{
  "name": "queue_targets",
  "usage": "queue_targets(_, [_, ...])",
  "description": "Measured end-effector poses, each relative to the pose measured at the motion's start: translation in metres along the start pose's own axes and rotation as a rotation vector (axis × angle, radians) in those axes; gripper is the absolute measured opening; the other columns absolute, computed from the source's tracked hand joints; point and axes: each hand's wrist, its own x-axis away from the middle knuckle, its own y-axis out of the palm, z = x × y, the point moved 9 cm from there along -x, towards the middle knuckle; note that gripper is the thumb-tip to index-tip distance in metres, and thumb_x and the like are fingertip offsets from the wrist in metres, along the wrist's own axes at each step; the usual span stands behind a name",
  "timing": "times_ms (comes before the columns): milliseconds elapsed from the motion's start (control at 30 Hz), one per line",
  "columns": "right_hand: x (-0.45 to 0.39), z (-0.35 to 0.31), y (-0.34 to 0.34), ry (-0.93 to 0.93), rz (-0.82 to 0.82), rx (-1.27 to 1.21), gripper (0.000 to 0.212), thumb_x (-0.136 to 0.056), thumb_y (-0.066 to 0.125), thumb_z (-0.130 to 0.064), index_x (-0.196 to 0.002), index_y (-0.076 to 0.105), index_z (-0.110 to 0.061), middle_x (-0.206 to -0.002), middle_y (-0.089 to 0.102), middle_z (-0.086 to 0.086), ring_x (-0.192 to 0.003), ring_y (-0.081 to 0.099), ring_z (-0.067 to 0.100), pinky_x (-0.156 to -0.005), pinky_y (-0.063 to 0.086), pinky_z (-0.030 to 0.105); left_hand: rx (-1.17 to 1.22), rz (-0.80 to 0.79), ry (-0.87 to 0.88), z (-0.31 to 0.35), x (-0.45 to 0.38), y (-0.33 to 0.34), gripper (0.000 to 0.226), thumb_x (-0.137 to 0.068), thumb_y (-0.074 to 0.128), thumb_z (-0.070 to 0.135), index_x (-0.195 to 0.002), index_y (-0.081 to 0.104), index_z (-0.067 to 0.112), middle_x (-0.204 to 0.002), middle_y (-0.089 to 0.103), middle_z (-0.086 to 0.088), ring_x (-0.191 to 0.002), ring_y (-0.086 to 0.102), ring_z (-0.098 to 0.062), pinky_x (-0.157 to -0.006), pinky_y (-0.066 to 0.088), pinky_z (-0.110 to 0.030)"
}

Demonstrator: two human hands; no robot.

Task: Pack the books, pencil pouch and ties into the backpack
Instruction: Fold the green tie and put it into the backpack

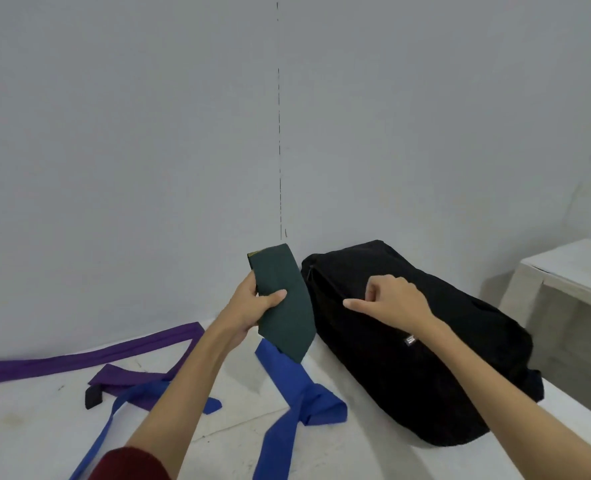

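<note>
Head view: left hand [252, 306] grips the folded green tie [282, 299], thumb across its face, kept compact for packing. Right hand [391, 299] pinches at the backpack [425, 368] zipper line (apparently opening it). Blue tie [297, 393] and purple tie [79, 362] lie below the fingers.

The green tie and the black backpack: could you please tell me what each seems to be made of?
The green tie looks like matte woven cloth: it lies folded in flat layers in the left hand, without shine. The black backpack looks like soft, dull fabric, perhaps canvas or nylon: it slumps on the table and creases under the right hand.
</note>
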Motion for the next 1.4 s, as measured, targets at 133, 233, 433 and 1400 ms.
queue_targets(133, [-0.001, 0.03, 0.01, -0.066, -0.117, 0.543, 0.034, -0.08, 0.064, -0.041, -0.091, 0.039, -0.019, -0.086, 0.057, -0.002, -0.074, 0.05, 0.018, -0.062, 0.036, 0.027, 0.068, -0.149, -0.15, -0.028, -0.002, 0.039, 0.042, -0.088, 0.06, 0.002, -0.126, 0.05, 0.016, -0.119, 0.064, -0.004, -0.101, 0.064, -0.019, -0.074, 0.055, -0.027])
queue_targets(233, [-0.008, 0.041, 0.001, -0.062, -0.053, 0.388, 0.019, -0.08, 0.061, -0.031, -0.085, 0.047, -0.018, -0.088, 0.059, -0.001, -0.076, 0.05, 0.019, -0.059, 0.034, 0.027, 0.091, -0.231, -0.25, -0.045, -0.006, 0.069, 0.039, -0.087, 0.06, 0.001, -0.125, 0.053, 0.011, -0.112, 0.067, -0.006, -0.095, 0.066, -0.019, -0.072, 0.055, -0.027])
queue_targets(433, [-0.027, 0.053, -0.03, -0.091, -0.039, -0.073, 0.017, -0.071, 0.066, -0.018, -0.066, 0.05, -0.021, -0.062, 0.054, -0.01, -0.059, 0.057, 0.017, -0.064, 0.047, 0.028, 0.055, -0.407, -0.38, -0.059, -0.014, 0.12, 0.018, -0.089, 0.057, 0.005, -0.104, 0.063, 0.013, -0.087, 0.072, 0.002, -0.076, 0.069, -0.01, -0.063, 0.053, -0.021])
queue_targets(1400, [-0.04, 0.032, -0.007, -0.372, -0.41, -0.371, 0.02, -0.072, 0.06, 0.002, -0.071, 0.043, -0.01, -0.045, 0.057, 0.004, -0.033, 0.049, 0.017, -0.04, 0.04, 0.02, -0.229, 0.252, 0.12, -0.062, -0.042, 0.17, 0.036, -0.074, 0.065, -0.004, -0.099, 0.058, 0.02, -0.096, 0.065, -0.001, -0.09, 0.061, -0.013, -0.077, 0.049, -0.019])
